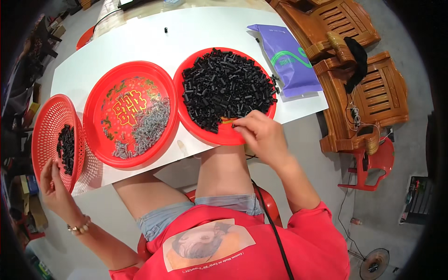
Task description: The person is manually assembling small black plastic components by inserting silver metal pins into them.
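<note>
My right hand (pixel 265 140) pinches a small black tube-like piece (pixel 234 125) between thumb and fingertips. It is over the near edge of a red tray (pixel 212 136) heaped with short black tubular pieces (pixel 226 86). Over on the left, my left hand (pixel 55 189) has its fingers stretched out and slightly apart. Its fingertips overlap the near rim of a red perforated basket (pixel 51 114), and whether they touch it I cannot tell. Inside the basket lies a smaller pile of black pieces (pixel 67 149).
Between basket and heaped tray sits another red tray (pixel 100 91), patterned in yellow, holding many tiny grey pieces (pixel 151 123). A purple packet (pixel 287 60) lies at the right of the white table (pixel 135 46). Wooden chairs (pixel 373 88) and a red stool (pixel 378 163) stand beyond.
</note>
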### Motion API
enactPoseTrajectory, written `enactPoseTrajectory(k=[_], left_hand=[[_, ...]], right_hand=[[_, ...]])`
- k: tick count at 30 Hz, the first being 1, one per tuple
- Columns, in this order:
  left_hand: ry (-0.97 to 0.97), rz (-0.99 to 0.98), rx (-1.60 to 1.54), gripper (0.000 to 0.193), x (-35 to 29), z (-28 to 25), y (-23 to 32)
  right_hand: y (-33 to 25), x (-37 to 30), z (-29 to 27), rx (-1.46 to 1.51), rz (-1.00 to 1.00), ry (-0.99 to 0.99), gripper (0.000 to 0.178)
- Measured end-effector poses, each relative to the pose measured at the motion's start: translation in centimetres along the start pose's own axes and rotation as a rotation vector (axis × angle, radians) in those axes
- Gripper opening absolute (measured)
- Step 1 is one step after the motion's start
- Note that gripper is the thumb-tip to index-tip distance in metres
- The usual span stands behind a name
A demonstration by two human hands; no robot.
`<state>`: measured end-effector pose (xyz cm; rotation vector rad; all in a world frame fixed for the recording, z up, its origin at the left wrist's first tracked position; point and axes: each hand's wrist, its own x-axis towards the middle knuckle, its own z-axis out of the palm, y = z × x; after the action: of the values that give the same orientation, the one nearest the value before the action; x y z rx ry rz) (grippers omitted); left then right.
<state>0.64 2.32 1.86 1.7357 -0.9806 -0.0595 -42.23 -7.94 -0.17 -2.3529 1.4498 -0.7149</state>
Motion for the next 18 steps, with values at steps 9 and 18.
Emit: enactPoseTrajectory(k=[9,18], left_hand=[[-0.016,0.241,0.385,0.021,0.6,1.3,-1.8],[-0.435,0.043,-0.213,0.013,-8.6,7.5,5.6]], right_hand=[[1.7,0.4,0.5,-0.231,0.007,-0.104,0.013],[-0.6,0.8,0.4,0.069,0.028,-0.154,0.01]])
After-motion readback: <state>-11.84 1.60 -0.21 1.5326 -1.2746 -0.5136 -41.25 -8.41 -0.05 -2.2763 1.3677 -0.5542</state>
